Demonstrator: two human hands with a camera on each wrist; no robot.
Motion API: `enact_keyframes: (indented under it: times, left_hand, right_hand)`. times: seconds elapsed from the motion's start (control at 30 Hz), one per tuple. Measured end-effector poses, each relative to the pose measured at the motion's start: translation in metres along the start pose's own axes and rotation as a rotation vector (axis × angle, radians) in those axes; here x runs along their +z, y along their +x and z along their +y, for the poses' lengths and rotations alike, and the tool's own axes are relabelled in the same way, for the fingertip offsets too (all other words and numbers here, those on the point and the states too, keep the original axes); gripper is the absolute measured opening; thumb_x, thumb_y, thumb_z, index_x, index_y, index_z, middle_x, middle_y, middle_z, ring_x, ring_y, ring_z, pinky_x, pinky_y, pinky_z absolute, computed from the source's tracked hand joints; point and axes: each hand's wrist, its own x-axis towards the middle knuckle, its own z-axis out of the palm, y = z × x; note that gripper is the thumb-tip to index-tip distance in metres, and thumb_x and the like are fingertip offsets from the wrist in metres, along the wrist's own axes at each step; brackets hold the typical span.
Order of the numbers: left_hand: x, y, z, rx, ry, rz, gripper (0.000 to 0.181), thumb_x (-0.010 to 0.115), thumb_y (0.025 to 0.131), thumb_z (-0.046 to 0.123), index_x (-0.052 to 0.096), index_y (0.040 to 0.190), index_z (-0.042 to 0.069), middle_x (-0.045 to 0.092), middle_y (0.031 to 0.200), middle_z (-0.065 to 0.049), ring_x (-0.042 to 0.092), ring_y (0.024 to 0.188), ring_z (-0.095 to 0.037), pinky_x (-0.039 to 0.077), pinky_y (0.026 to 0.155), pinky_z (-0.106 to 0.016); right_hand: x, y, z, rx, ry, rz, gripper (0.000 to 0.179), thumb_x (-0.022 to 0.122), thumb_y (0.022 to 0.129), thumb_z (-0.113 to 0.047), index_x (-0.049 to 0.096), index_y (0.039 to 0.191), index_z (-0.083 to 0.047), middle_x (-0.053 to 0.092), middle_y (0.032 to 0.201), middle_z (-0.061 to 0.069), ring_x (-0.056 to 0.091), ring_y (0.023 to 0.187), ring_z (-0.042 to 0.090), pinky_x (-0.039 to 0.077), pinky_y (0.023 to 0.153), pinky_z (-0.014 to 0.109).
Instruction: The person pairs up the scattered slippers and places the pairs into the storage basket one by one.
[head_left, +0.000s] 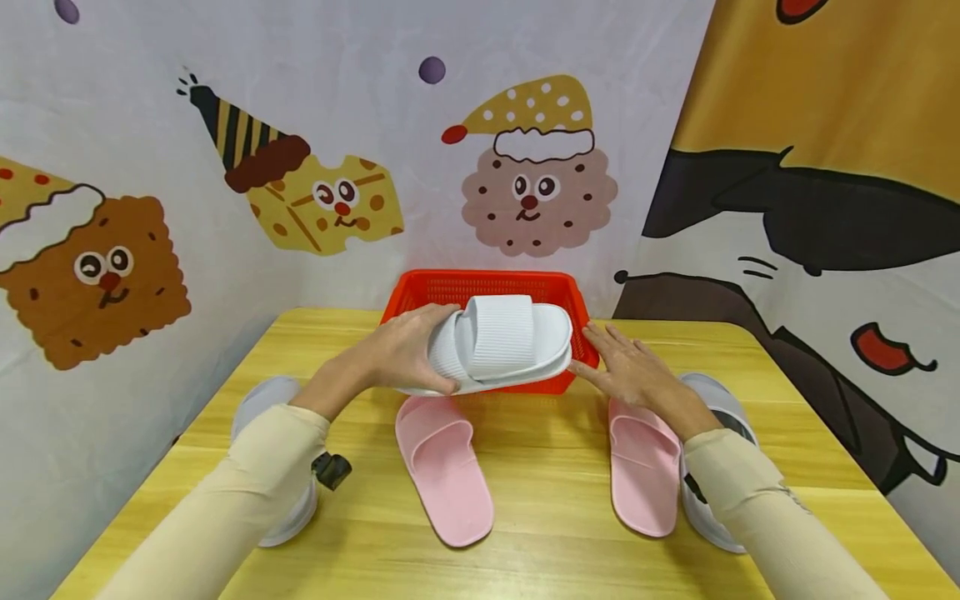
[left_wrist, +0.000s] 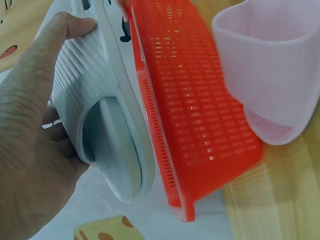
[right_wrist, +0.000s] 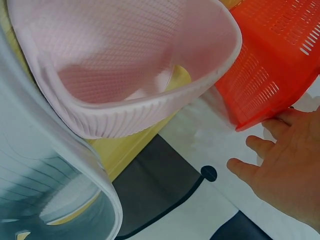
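Curling round one end, my left hand point(head_left: 405, 347) holds the white slipper point(head_left: 504, 335); my spread right hand point(head_left: 641, 377) holds nothing; lopsided support might tip it against the red basket point(left_wrist: 202, 107).

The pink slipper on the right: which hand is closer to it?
Right. The right hand is above the pink slipper's far end; the left hand is farther left, gripping a white slipper.

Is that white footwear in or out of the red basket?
Out: the left wrist view shows the left hand gripping the white footwear above the red basket.
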Motion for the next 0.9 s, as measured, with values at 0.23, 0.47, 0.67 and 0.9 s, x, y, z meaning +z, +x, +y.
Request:
enact_keyframes:
  times: [0.23,0.47,0.67,0.9]
  left_hand:
    - [-0.005,0.020,-0.005,-0.008,0.002,-0.031,0.092,0.088,0.070,0.040,0.049,0.144,0.002,0.058,0.134,-0.011,0.055,0.113,-0.024,0.051,0.093,-0.039]
    - [-0.006,0.032,-0.012,-0.027,0.033,-0.048,0.096,0.088,0.071,0.040,0.045,0.147,0.000,0.054,0.140,-0.015,0.052,0.119,-0.028,0.047,0.098,-0.041]
    - [-0.004,0.037,-0.018,-0.066,0.010,-0.024,0.095,0.088,0.072,0.039,0.044,0.147,0.001,0.054,0.137,-0.013,0.051,0.116,-0.027,0.048,0.097,-0.042]
    - [0.000,0.046,-0.024,-0.079,0.064,0.036,0.095,0.085,0.073,0.040,0.041,0.149,0.004,0.052,0.136,-0.012,0.048,0.118,-0.028,0.046,0.097,-0.043]
  right_hand:
    - [0.001,0.000,0.000,0.012,-0.003,0.006,0.093,0.037,0.098,-0.070,0.023,0.160,-0.002,0.020,0.165,0.021,0.010,0.151,0.044,0.008,0.115,0.066]
    - [0.000,0.000,-0.002,0.013,0.000,0.004,0.093,0.037,0.099,-0.070,0.022,0.161,-0.002,0.019,0.165,0.020,0.011,0.150,0.044,0.008,0.116,0.066]
    - [0.000,0.002,-0.003,0.014,-0.001,-0.006,0.093,0.036,0.099,-0.069,0.020,0.161,-0.002,0.017,0.166,0.019,0.010,0.151,0.044,0.008,0.116,0.066]
    - [0.001,0.002,-0.003,0.019,0.004,-0.001,0.094,0.036,0.098,-0.071,0.021,0.161,-0.002,0.018,0.166,0.019,0.010,0.151,0.044,0.009,0.115,0.066]
